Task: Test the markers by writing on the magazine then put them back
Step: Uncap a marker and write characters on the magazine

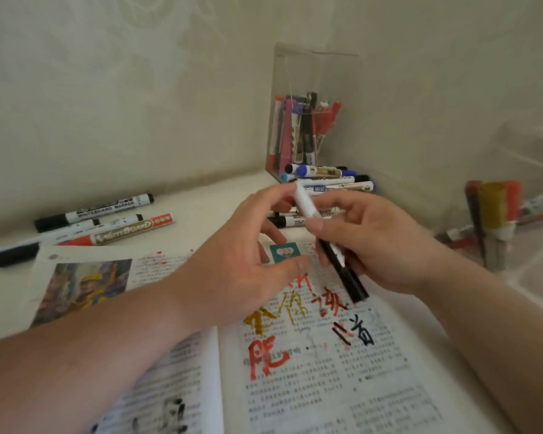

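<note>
Seemingly uncapping: right hand (373, 242) grips the black-and-white marker (305, 204), left hand (242, 261) pinches its end; next, write on the magazine (326, 389).

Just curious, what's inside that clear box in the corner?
The clear box holds upright markers, red, pink and black. Its lower front part is hidden by the pile of markers lying before it.

In front of you stands a pale wall (123, 98) with a faint flower-like pattern, and it meets a second wall (452, 73) in the corner. Under them you have the white desk (207, 202). At your far right a clear plastic thing (533, 151) is blurred, I cannot tell what it is
</note>
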Action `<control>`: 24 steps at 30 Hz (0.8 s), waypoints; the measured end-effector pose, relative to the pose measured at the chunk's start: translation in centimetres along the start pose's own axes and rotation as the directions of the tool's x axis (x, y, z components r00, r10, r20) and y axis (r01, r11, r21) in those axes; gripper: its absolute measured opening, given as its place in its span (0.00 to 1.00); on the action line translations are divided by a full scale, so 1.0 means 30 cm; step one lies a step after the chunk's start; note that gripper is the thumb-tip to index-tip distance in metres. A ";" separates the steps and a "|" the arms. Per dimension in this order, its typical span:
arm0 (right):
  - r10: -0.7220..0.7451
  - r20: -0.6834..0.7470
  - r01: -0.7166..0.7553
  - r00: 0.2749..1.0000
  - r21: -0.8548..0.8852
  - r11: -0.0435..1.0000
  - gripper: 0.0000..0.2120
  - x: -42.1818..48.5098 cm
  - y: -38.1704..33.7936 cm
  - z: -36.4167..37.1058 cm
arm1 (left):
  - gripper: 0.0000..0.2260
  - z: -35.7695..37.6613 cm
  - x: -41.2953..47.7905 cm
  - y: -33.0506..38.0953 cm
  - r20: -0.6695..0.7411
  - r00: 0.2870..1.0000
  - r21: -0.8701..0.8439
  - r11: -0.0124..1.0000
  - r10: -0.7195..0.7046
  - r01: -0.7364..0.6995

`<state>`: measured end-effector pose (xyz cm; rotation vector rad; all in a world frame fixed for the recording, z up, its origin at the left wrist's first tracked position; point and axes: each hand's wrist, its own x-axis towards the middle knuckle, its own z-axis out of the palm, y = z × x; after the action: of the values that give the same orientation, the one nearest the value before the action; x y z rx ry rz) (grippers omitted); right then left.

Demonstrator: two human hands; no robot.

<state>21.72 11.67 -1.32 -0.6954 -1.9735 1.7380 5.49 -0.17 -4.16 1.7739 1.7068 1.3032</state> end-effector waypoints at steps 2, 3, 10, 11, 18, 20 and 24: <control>-0.055 -0.106 0.064 0.993 0.088 0.994 0.14 0.008 0.013 -0.009 | 0.35 0.005 -0.003 -0.010 0.006 1.000 -0.058 0.998 0.012 -0.012; -0.084 -0.121 0.100 0.989 0.135 0.986 0.14 0.007 0.013 -0.012 | 0.33 0.006 -0.005 -0.011 0.001 1.000 -0.102 0.995 0.008 -0.007; -0.187 -0.106 0.195 0.977 0.074 0.978 0.14 -0.001 0.024 0.005 | 0.09 0.009 -0.002 0.018 -0.004 0.996 0.204 0.975 0.091 -0.089; -0.202 -0.131 0.198 0.971 -0.048 0.979 0.14 -0.002 0.023 0.006 | 0.09 0.011 0.000 0.015 0.001 0.996 0.246 0.966 0.087 -0.084; -0.192 -0.058 0.191 0.980 -0.029 0.981 0.09 -0.012 0.022 0.024 | 0.11 0.010 -0.004 0.015 0.144 0.988 0.163 0.983 0.063 -0.086; -0.212 -0.060 0.211 0.976 -0.012 0.977 0.10 -0.013 0.022 0.023 | 0.08 0.006 -0.003 0.019 0.140 0.986 0.158 0.981 0.089 -0.111; -0.241 -0.103 0.246 0.965 0.038 0.968 0.10 -0.023 0.018 0.033 | 0.08 0.013 0.000 0.028 0.102 0.989 0.160 0.979 0.107 -0.123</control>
<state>21.73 10.52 -1.96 -0.4865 -1.8559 1.5705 6.28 -0.21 -3.70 2.0216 1.7284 1.1312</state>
